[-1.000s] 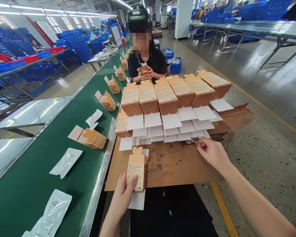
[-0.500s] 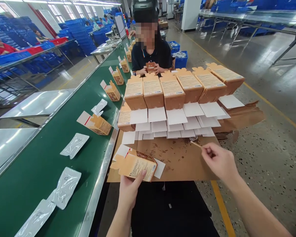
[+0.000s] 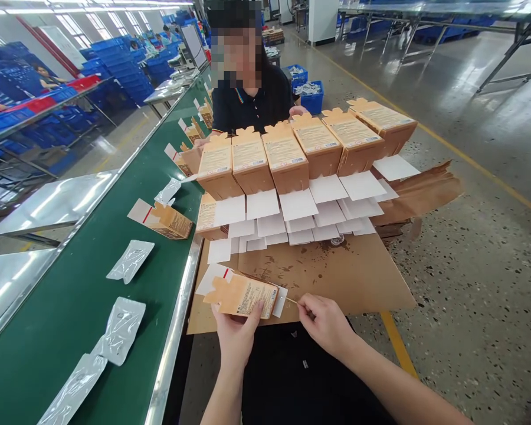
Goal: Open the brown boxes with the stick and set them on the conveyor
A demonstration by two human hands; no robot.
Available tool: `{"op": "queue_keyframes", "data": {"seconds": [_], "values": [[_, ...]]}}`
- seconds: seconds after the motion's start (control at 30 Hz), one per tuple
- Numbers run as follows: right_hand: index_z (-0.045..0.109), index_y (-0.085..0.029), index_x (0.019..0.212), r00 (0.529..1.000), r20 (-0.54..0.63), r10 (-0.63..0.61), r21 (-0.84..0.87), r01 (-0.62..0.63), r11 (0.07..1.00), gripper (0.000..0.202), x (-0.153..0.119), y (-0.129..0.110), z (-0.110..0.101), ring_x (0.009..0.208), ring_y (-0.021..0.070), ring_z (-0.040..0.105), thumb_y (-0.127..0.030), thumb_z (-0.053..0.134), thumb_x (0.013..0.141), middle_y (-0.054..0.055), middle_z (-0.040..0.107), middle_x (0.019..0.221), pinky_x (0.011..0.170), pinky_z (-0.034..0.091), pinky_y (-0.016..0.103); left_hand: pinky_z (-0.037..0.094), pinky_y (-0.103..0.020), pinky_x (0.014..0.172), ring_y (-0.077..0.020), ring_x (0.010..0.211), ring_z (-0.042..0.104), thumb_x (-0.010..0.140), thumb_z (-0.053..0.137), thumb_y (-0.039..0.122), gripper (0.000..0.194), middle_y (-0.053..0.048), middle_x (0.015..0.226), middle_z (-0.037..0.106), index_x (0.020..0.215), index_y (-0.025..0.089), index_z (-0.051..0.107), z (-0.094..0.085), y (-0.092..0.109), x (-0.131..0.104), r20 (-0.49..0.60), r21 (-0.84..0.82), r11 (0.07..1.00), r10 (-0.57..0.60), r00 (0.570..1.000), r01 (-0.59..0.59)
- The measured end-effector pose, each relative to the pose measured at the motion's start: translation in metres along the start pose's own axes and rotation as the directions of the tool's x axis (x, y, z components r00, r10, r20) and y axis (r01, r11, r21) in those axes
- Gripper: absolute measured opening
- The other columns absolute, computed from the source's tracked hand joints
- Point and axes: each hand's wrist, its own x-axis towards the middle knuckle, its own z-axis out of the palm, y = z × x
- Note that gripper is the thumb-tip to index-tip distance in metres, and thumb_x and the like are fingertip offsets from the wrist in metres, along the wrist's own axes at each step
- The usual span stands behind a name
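Observation:
My left hand (image 3: 238,330) grips a small tan and brown carton (image 3: 248,294) near the front of the cardboard sheet (image 3: 336,271). The carton lies on its side, its white end flaps standing out at both ends. Between thumb and fingertips, my right hand (image 3: 321,321) pinches a thin cotton swab (image 3: 291,300). The swab's tip is at the white flap (image 3: 280,302) on the carton's right end; whether it touches is too small to tell. Behind my hands stand stacked tan cartons (image 3: 285,156), with white flaps (image 3: 298,205) hanging out toward me.
To the left runs a green conveyor belt (image 3: 84,283) with a metal edge. It carries silvery sachets (image 3: 123,330) and an open carton (image 3: 170,221). Across the stack sits a co-worker (image 3: 252,100), one hand by a carton on the belt. Torn brown cardboard (image 3: 418,192) juts out right.
My right hand has moved left and toward me, bringing the swab from the sheet's far part to the carton's flap. The co-worker's hands have parted, one reaching to the belt.

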Motion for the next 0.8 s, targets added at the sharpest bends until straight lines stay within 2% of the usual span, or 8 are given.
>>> {"op": "queue_keyframes", "data": {"seconds": [0.07, 0.17, 0.3, 0.43, 0.53, 0.63, 0.73, 0.8], "values": [[0.062, -0.030, 0.084, 0.999, -0.038, 0.027, 0.010, -0.027, 1.000, 0.027, 0.000, 0.004, -0.009, 0.060, 0.0152, 0.062, -0.021, 0.058, 0.109, -0.004, 0.068, 0.070, 0.061, 0.049, 0.026, 0.072, -0.053, 0.118, -0.0400, 0.141, 0.084, 0.071, 0.118, 0.058, 0.097, -0.018, 0.149, 0.080, 0.144, 0.027, 0.063, 0.004, -0.002, -0.004, 0.003, 0.019, 1.000, 0.025, 1.000, -0.025], [0.066, -0.029, 0.084, 0.992, -0.079, 0.093, 0.038, -0.090, 0.995, 0.026, -0.003, 0.009, -0.022, 0.061, 0.0154, 0.064, -0.027, 0.061, 0.110, -0.003, 0.071, 0.070, 0.062, 0.054, 0.025, 0.074, -0.052, 0.111, -0.0376, 0.128, 0.087, 0.071, 0.117, 0.058, 0.092, -0.014, 0.138, 0.081, 0.136, 0.028, 0.060, 0.010, -0.003, -0.007, 0.014, 0.094, 0.993, 0.070, 0.997, -0.071], [0.067, -0.029, 0.083, 0.980, -0.114, 0.164, 0.078, -0.155, 0.985, 0.027, -0.009, 0.012, -0.035, 0.060, 0.0162, 0.065, -0.033, 0.065, 0.109, -0.003, 0.069, 0.068, 0.061, 0.056, 0.026, 0.073, -0.052, 0.110, -0.0398, 0.126, 0.086, 0.072, 0.115, 0.057, 0.088, -0.015, 0.135, 0.082, 0.138, 0.027, 0.066, 0.016, 0.000, -0.009, 0.048, 0.202, 0.967, 0.149, 0.988, -0.156], [0.068, -0.030, 0.081, 0.971, -0.118, 0.209, 0.114, -0.195, 0.974, 0.029, -0.012, 0.009, -0.040, 0.058, 0.0174, 0.065, -0.039, 0.067, 0.109, -0.001, 0.070, 0.068, 0.058, 0.056, 0.028, 0.073, -0.052, 0.105, -0.0430, 0.125, 0.086, 0.072, 0.114, 0.054, 0.081, -0.016, 0.131, 0.084, 0.135, 0.027, 0.070, 0.018, 0.000, -0.012, 0.053, 0.237, 0.957, 0.161, 0.985, -0.169], [0.068, -0.030, 0.080, 0.964, -0.124, 0.235, 0.133, -0.218, 0.967, 0.033, -0.013, 0.006, -0.041, 0.058, 0.0187, 0.065, -0.044, 0.068, 0.110, 0.000, 0.070, 0.067, 0.057, 0.057, 0.029, 0.073, -0.052, 0.105, -0.0435, 0.124, 0.086, 0.075, 0.113, 0.055, 0.078, -0.016, 0.130, 0.085, 0.134, 0.027, 0.072, 0.017, -0.005, -0.014, 0.038, 0.272, 0.947, 0.166, 0.985, -0.170], [0.068, -0.030, 0.079, 0.962, -0.137, 0.235, 0.137, -0.216, 0.967, 0.036, -0.012, 0.004, -0.044, 0.057, 0.0194, 0.065, -0.048, 0.069, 0.111, 0.000, 0.069, 0.066, 0.057, 0.058, 0.030, 0.073, -0.053, 0.104, -0.0438, 0.122, 0.087, 0.072, 0.114, 0.054, 0.079, -0.016, 0.127, 0.085, 0.133, 0.026, 0.072, 0.016, -0.010, -0.010, 0.069, 0.279, 0.944, 0.163, 0.984, -0.176], [0.069, -0.030, 0.077, 0.959, -0.166, 0.228, 0.114, -0.211, 0.971, 0.038, -0.009, 0.004, -0.050, 0.054, 0.0194, 0.064, -0.051, 0.070, 0.110, 0.000, 0.069, 0.064, 0.056, 0.058, 0.030, 0.074, -0.052, 0.103, -0.0439, 0.124, 0.086, 0.073, 0.113, 0.052, 0.078, -0.017, 0.129, 0.084, 0.135, 0.026, 0.073, 0.013, -0.014, -0.003, 0.091, 0.282, 0.938, 0.182, 0.979, -0.200], [0.071, -0.030, 0.077, 0.955, -0.181, 0.235, 0.086, -0.223, 0.971, 0.039, -0.007, 0.005, -0.057, 0.053, 0.0200, 0.066, -0.053, 0.071, 0.109, 0.000, 0.070, 0.062, 0.055, 0.058, 0.030, 0.074, -0.052, 0.103, -0.0436, 0.124, 0.086, 0.075, 0.112, 0.050, 0.077, -0.017, 0.131, 0.083, 0.137, 0.027, 0.073, 0.006, -0.015, 0.003, 0.068, 0.302, 0.927, 0.211, 0.975, -0.221]]}}
